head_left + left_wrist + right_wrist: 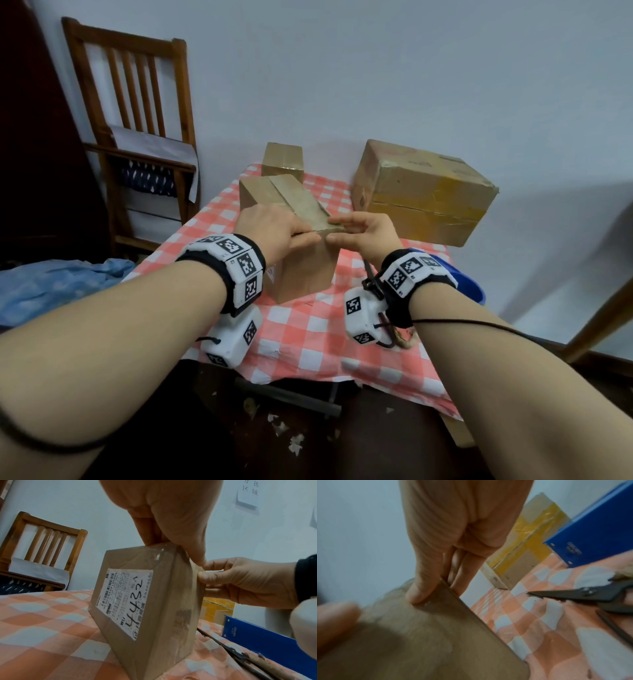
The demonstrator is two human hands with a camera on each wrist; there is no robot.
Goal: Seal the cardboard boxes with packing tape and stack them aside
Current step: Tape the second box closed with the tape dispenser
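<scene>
A tall cardboard box [303, 270] stands upright in the middle of the checked table [308, 329]. It carries a white shipping label [125, 601] on its left face. A strip of clear tape [298, 202] runs along the top seam to the near edge. My left hand [291, 226] holds the near top edge, fingers on top and thumb on the front face. My right hand [337, 229] pinches the box's near right top corner, with the thumb [419, 591] on the front face and the fingers behind the edge.
A large box with yellow tape [421, 192] lies at the back right, and a small box [282, 161] stands behind the middle one. Black scissors [590, 595] and a blue folder [265, 635] lie right of the box. A wooden chair [137, 120] stands at the left.
</scene>
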